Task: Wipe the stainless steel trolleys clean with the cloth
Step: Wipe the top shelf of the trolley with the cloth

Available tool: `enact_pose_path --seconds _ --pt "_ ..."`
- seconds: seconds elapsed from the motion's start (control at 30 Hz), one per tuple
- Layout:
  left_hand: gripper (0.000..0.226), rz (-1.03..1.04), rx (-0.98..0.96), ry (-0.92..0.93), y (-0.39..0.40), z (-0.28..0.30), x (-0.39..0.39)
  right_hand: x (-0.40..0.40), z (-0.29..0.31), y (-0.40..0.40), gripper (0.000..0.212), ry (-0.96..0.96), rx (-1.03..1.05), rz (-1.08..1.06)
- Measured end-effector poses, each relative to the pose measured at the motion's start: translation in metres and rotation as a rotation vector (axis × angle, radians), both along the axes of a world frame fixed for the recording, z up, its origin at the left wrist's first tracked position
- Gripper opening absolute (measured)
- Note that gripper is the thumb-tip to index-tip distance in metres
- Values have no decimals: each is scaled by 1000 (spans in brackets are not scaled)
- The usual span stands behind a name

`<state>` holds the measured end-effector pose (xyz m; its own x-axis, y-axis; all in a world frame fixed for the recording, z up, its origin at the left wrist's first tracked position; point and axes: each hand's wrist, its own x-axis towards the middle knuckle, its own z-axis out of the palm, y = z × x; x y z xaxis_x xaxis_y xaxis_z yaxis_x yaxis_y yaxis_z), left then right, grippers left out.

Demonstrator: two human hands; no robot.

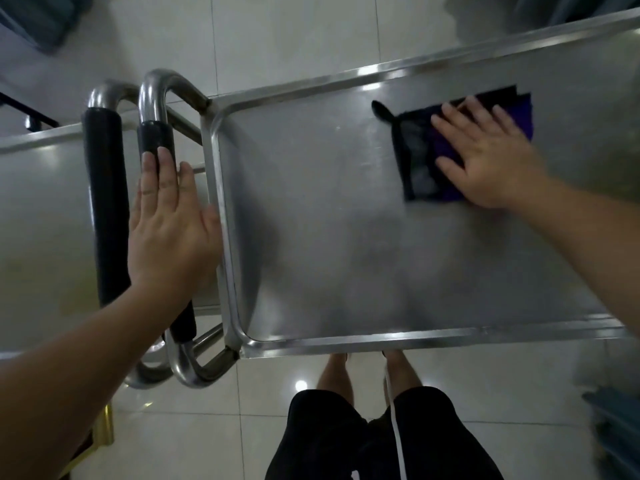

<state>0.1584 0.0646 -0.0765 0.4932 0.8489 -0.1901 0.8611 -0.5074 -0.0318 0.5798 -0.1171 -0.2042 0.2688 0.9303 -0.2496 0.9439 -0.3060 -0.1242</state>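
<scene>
**Wiping the top tray, one hand steadying at the handle end**

The trolley (pixel 329 237) being cleaned fills most of the view, its shallow steel top tray bare except for the cloth. A second trolley (pixel 41 209) stands against its left end, so the two black-sleeved push handles (pixel 104 209) sit side by side with little room between them. Pale tiled floor (pixel 277 36) lies all round, and the person's legs show just below the near rim.

The right hand (pixel 485 154) lies flat on the dark purple cloth (pixel 429 161) with fingers straight and spread, pressing it onto the far right part of the tray and gripping nothing. The left hand (pixel 166 230) is also flat with straight fingers, over the nearer handle beside the tray's left rim; whether it bears down there I cannot tell.

Likely risks: with only a flat palm on it, the folded cloth could slip out or bunch up on the smooth steel, leaving streaks. A firm push could roll the trolley if the left hand is not bracing. The raised rim and rounded corners may keep the cloth from reaching the edges, and the crowded handles look awkward to wipe
</scene>
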Motion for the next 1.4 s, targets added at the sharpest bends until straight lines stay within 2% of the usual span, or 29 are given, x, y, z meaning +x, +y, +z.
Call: enact_pose_path --seconds 0.17,0.37,0.53,0.73,0.83,0.97,1.07,1.27,1.4 --pt "68 -9 0 6 1 -1 -1 46 7 51 75 15 -18 -83" --pt "67 5 6 -25 4 -6 -2 37 5 36 74 -5 9 -99" --pt "66 -7 2 -63 3 -9 0 -11 -4 -48 71 -33 41 -121" --pt "68 -21 7 -48 7 -13 -3 -94 -12 -202 71 -35 6 -117" --pt "69 -27 10 -63 8 -15 -3 -114 -12 -241 72 -39 -40 -109" --pt "69 3 2 -111 7 -14 -2 -134 -11 -226 72 -44 -41 -254" --pt "68 10 1 -112 7 -12 0 -188 -14 -195 74 -56 40 -354" --pt "66 5 -6 -143 3 -7 1 -326 -15 -95 78 84 72 -217" --pt "66 0 2 -145 4 -8 1 -409 -11 -35 72 223 105 29"
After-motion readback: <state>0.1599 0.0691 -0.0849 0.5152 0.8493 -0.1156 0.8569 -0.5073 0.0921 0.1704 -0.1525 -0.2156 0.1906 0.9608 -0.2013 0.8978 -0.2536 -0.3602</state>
